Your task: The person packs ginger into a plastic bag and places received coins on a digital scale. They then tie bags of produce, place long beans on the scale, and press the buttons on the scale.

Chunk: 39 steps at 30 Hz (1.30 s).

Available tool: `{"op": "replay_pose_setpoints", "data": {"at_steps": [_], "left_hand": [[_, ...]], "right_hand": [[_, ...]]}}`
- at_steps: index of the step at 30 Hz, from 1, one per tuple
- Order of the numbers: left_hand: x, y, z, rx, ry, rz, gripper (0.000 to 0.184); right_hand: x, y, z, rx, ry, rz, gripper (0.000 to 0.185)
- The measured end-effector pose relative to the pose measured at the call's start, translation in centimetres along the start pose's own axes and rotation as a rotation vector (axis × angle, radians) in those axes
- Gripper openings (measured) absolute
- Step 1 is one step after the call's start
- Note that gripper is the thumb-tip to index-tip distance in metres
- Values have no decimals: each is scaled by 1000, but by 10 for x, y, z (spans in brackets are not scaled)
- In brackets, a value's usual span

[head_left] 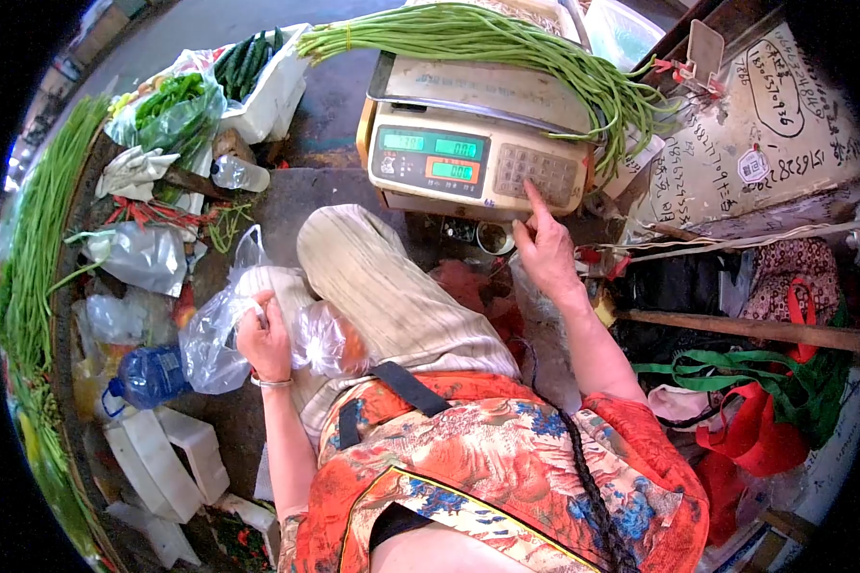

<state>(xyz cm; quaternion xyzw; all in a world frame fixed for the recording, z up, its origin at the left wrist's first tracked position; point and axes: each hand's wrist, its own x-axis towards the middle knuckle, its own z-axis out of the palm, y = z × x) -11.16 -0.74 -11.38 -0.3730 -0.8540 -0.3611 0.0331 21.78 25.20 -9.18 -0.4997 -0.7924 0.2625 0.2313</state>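
A bundle of long green beans [487, 40] lies across the pan of a digital scale [425, 115], its ends hanging over the right side. My right hand [545, 250] has its index finger stretched out, the tip touching the scale's keypad [537, 174]; nothing is in that hand. Green digits and an orange-backed window light up the display [433, 160]. Over my left thigh, my left hand [264, 341] is closed on the top of a clear plastic bag [212, 339]. Another clear bag [329, 336] with something orange inside rests on my lap.
A white foam box [275, 100] of cucumbers and bagged greens [167, 107] stand at upper left. More long beans [48, 229] line the left edge. A blue bottle [153, 376] lies lower left. At right are a written-on board [784, 124], a wooden pole [736, 328] and cloth bags [760, 430].
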Motion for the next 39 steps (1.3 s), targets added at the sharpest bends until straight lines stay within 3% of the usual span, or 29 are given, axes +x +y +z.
{"op": "replay_pose_setpoints", "data": {"at_steps": [7,14,20,24,28,31,33,39], "left_hand": [[0,-1,0,17,7,18,9],[-1,0,0,-9,-5,-26,12],[0,1,1,-28,3,-17,13],[0,-5,4,-95,11,5,15],[2,0,1,-46,6,20,15],[2,4,0,-86,10,6,15],[1,3,0,-46,1,-22,14],[1,3,-3,50,-34,-95,15]], "right_hand": [[-5,-11,-1,49,8,-31,57],[-6,-31,9,233,-132,-101,44],[59,-68,-29,154,110,-389,40],[129,-94,-36,-164,262,-648,53],[204,-117,-10,-321,286,-680,67],[249,-130,12,-416,216,-645,80],[271,-138,22,-482,21,-520,90],[296,-148,27,-398,-256,-402,97]]}}
